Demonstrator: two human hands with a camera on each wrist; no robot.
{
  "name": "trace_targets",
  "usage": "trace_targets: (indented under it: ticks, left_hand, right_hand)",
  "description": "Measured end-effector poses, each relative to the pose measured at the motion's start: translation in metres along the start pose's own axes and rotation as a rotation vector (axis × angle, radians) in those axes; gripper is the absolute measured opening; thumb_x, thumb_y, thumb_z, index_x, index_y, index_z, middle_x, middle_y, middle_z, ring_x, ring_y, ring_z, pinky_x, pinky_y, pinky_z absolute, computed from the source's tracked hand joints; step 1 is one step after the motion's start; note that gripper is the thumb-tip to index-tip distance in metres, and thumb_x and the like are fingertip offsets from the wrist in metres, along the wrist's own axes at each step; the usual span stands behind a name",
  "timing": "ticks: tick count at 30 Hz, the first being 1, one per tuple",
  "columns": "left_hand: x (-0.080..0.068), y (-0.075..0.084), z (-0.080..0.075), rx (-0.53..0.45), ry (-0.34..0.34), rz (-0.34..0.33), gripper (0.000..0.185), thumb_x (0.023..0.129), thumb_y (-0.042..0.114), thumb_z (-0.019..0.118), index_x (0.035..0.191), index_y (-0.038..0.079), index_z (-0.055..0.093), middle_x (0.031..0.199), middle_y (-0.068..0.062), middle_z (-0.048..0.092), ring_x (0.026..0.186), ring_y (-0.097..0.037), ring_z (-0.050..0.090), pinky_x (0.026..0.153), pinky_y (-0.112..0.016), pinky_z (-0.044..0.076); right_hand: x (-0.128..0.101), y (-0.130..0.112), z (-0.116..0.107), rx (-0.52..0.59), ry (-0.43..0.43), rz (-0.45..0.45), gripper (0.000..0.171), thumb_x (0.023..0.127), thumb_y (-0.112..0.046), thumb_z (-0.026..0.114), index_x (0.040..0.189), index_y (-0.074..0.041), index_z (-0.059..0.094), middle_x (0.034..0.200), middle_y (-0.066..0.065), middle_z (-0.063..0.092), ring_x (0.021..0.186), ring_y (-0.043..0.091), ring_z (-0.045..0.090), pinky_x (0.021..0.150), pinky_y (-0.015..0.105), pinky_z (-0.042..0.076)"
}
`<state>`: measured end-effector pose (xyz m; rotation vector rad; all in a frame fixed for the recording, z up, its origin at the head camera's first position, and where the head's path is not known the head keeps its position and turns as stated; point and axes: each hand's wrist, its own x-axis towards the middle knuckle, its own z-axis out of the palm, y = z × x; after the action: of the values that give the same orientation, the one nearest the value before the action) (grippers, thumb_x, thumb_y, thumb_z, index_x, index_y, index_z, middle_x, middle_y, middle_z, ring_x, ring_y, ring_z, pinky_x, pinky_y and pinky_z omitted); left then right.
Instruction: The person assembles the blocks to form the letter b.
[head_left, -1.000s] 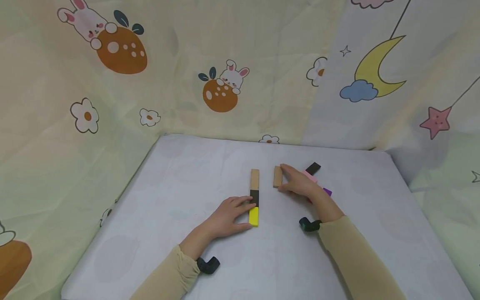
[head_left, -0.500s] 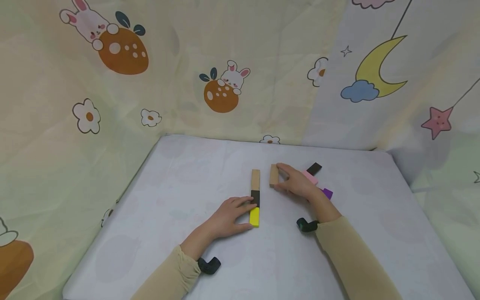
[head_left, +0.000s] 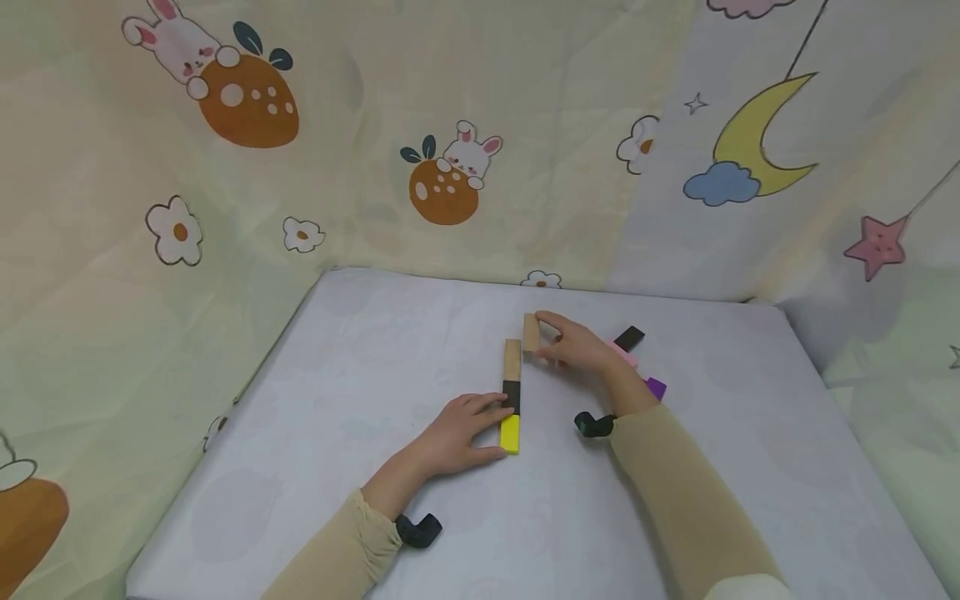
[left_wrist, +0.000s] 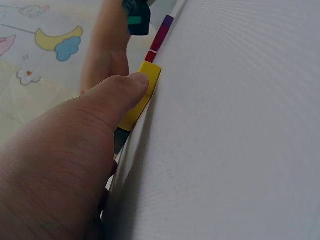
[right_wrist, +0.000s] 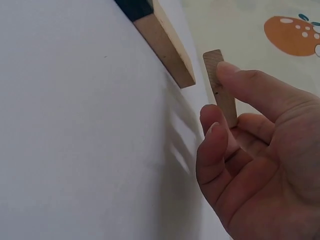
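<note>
A row of three blocks lies in the middle of the white table: a wooden block farthest, then a black block, then a yellow block nearest. My left hand rests flat against the row. Its thumb presses the yellow block and its fingers touch the black one. My right hand pinches a second short wooden block between thumb and fingers. It holds that block just above the table, beside the far end of the row. In the right wrist view the held wooden block hangs apart from the row's wooden block.
Behind my right hand lie a pink block, another black block and a purple block. Printed cloth walls close in the table at the back and on both sides. The table's left edge slants toward me.
My right hand has lifted the short wooden block and carried it left and farther back, to the far end of the row. My left hand has stayed on the row.
</note>
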<state>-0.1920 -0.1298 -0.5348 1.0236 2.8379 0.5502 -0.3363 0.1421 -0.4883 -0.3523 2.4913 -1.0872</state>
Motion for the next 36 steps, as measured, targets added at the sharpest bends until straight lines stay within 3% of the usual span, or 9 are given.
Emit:
trace_targets:
  ticks: [4, 8, 16, 21, 28, 32, 36]
  left_hand:
    - [-0.001, 0.002, -0.001, 0.003, -0.003, -0.005, 0.065, 0.092, 0.06, 0.057, 0.15, 0.037, 0.04, 0.159, 0.01, 0.032, 0.142, -0.021, 0.037, 0.118, -0.045, 0.031]
    - [0.0, 0.003, -0.002, 0.003, -0.004, -0.008, 0.065, 0.092, 0.06, 0.057, 0.15, 0.037, 0.04, 0.16, 0.01, 0.032, 0.143, -0.021, 0.036, 0.119, -0.045, 0.03]
    - [0.0, 0.002, -0.003, 0.007, -0.006, -0.002, 0.065, 0.092, 0.062, 0.056, 0.15, 0.038, 0.04, 0.16, 0.01, 0.032, 0.143, -0.022, 0.037, 0.118, -0.045, 0.031]
    - [0.0, 0.001, -0.001, 0.001, 0.002, 0.008, 0.065, 0.093, 0.064, 0.054, 0.15, 0.038, 0.039, 0.159, 0.01, 0.032, 0.142, -0.021, 0.037, 0.118, -0.045, 0.032]
    - [0.001, 0.002, 0.0, 0.002, -0.008, 0.004, 0.064, 0.093, 0.061, 0.056, 0.15, 0.038, 0.039, 0.159, 0.01, 0.033, 0.143, -0.021, 0.036, 0.118, -0.044, 0.03]
    - [0.001, 0.002, 0.0, 0.009, -0.008, 0.005, 0.064, 0.093, 0.062, 0.054, 0.151, 0.038, 0.039, 0.159, 0.01, 0.032, 0.143, -0.021, 0.036, 0.118, -0.045, 0.03]
    - [0.001, 0.001, 0.0, 0.019, -0.004, 0.011, 0.065, 0.093, 0.063, 0.053, 0.151, 0.037, 0.039, 0.159, 0.01, 0.032, 0.142, -0.021, 0.037, 0.118, -0.044, 0.031]
  right_hand:
    - [0.012, -0.005, 0.001, 0.002, -0.006, 0.022, 0.083, 0.087, -0.041, 0.074, 0.155, -0.037, 0.027, 0.122, 0.007, 0.061, 0.071, 0.023, 0.059, 0.069, 0.032, 0.051]
    - [0.021, -0.009, 0.002, 0.012, 0.005, 0.024, 0.083, 0.087, -0.039, 0.075, 0.155, -0.035, 0.028, 0.103, 0.01, 0.067, 0.065, 0.022, 0.056, 0.063, 0.032, 0.049]
    - [0.031, -0.01, 0.004, -0.003, 0.033, 0.028, 0.08, 0.091, -0.038, 0.07, 0.157, -0.029, 0.027, 0.109, 0.01, 0.067, 0.067, 0.019, 0.056, 0.069, 0.03, 0.049]
    - [0.036, -0.015, 0.003, 0.006, 0.039, 0.024, 0.079, 0.091, -0.035, 0.07, 0.157, -0.028, 0.027, 0.101, 0.01, 0.07, 0.066, 0.019, 0.056, 0.069, 0.031, 0.048]
    - [0.042, -0.02, 0.002, -0.022, 0.018, 0.027, 0.079, 0.091, -0.035, 0.071, 0.156, -0.028, 0.028, 0.098, 0.008, 0.069, 0.079, 0.021, 0.06, 0.069, 0.03, 0.051]
    - [0.046, -0.02, 0.003, -0.042, 0.013, 0.035, 0.08, 0.09, -0.037, 0.072, 0.156, -0.027, 0.029, 0.105, 0.008, 0.067, 0.083, 0.021, 0.059, 0.07, 0.03, 0.051]
    - [0.048, -0.02, 0.006, -0.056, 0.005, 0.047, 0.08, 0.09, -0.036, 0.071, 0.157, -0.026, 0.028, 0.122, 0.008, 0.061, 0.081, 0.019, 0.056, 0.068, 0.028, 0.049]
